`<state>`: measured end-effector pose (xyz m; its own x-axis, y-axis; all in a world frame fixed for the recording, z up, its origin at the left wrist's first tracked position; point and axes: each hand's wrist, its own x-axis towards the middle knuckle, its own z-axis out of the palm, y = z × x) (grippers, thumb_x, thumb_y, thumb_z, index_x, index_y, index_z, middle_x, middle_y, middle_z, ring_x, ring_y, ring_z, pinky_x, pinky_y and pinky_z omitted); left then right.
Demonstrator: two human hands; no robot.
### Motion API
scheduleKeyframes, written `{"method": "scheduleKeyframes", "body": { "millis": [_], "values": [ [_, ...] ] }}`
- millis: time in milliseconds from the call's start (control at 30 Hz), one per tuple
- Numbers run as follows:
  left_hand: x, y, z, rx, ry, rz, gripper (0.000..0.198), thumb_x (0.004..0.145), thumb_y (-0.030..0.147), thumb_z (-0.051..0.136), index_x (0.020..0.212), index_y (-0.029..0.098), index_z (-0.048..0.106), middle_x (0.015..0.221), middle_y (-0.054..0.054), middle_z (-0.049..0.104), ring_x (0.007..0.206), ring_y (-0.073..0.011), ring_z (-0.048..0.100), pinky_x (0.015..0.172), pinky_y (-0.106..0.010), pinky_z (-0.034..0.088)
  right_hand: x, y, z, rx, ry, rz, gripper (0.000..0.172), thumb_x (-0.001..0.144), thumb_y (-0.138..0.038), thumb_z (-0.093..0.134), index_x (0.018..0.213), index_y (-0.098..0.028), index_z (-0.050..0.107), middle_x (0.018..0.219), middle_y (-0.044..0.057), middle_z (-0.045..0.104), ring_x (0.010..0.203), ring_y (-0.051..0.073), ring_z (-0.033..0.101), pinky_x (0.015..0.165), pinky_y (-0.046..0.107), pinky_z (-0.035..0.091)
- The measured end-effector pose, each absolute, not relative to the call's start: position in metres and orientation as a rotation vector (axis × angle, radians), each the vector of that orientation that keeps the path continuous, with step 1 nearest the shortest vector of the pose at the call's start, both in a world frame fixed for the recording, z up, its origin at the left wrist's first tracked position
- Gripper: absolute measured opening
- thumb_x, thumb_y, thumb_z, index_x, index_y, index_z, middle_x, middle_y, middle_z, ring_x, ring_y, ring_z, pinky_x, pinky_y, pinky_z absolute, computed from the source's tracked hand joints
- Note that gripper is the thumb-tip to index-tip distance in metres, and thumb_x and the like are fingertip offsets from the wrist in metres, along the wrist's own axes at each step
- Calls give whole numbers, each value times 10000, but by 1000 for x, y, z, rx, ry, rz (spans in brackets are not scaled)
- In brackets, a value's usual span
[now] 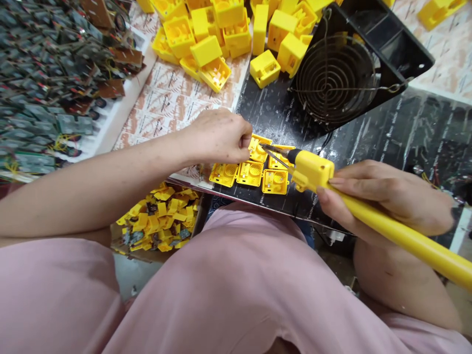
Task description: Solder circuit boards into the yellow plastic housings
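Observation:
My right hand is wrapped round a yellow-handled soldering iron, which has a black collar and a thin metal tip pointing left. The tip reaches over several small open yellow plastic cases, laid in two rows near the table's front edge. My left hand is closed in a pinch beside the upper left case. Whatever its fingertips hold, if anything, is hidden. Small metal pieces and round perforated patches show inside the front cases. Blur hides the exact point where the tip touches.
A black fan with a wire guard stands at the back right. Yellow cases are piled behind. Many circuit boards with wires fill a white tray at the left. Below the table edge, a carton holds yellow parts.

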<state>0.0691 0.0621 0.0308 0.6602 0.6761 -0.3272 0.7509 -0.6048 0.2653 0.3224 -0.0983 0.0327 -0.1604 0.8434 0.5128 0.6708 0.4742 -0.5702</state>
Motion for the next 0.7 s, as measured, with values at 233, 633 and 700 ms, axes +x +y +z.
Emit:
{"method": "scheduleKeyframes", "body": {
  "millis": [233, 633, 700],
  "values": [
    [69, 61, 31, 2484, 1154, -281, 156, 819, 335, 679, 859, 261, 809, 758, 22, 731, 1049, -277, 798, 1042, -349, 551, 319, -101, 30, -1164, -1899, 196, 138, 984, -213, 870, 1062, -285, 783, 861, -11, 833, 706, 198, 820, 596, 284, 689],
    [51, 62, 31, 2466, 945, -109, 161, 891, 315, 659, 872, 286, 816, 770, 4, 778, 1051, -277, 793, 1297, -504, 399, 313, -114, 10, -1171, -1684, 92, 356, 947, -222, 913, 1273, -303, 794, 919, 1, 861, 688, 223, 818, 546, 318, 670],
    [45, 61, 30, 2486, 919, -33, 185, 912, 304, 648, 880, 302, 830, 799, -4, 802, 1015, -270, 787, 1348, -549, 328, 313, -114, 8, -1168, -1639, 114, 249, 954, -209, 895, 1164, -296, 793, 859, -8, 842, 671, 226, 810, 520, 322, 660]
  ]
}}
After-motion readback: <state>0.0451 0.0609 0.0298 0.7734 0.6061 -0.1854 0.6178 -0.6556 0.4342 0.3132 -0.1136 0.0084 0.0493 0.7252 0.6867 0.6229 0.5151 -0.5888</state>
